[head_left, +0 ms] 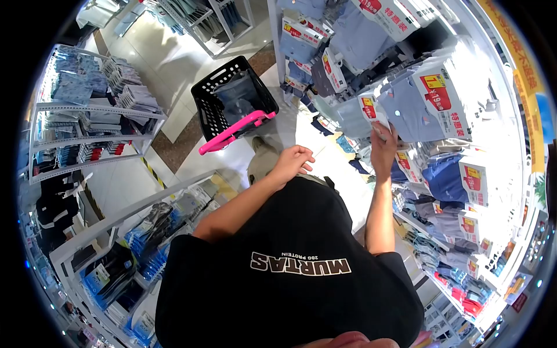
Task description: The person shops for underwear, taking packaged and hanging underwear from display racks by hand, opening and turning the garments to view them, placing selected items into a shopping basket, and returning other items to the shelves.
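Note:
My right hand (384, 148) is raised to the rack on the right, its fingers closed on the edge of a hanging garment pack (351, 115). This pack is pale grey-blue, with a white card top and a red and yellow price label. Beside it hang bluish packs with larger cards (438, 98). My left hand (292, 165) is in front of my waist with its fingers curled in. Whether anything thin is between those fingers is hard to make out.
A black shopping basket (203, 110) with a pink handle (238, 132) stands on the floor ahead, dark packaged clothing (238, 95) inside. More packs (473, 177) fill the right rack. Low shelves of clothing (96, 110) stand at left, and a packed shelf (156, 223) is near my left elbow.

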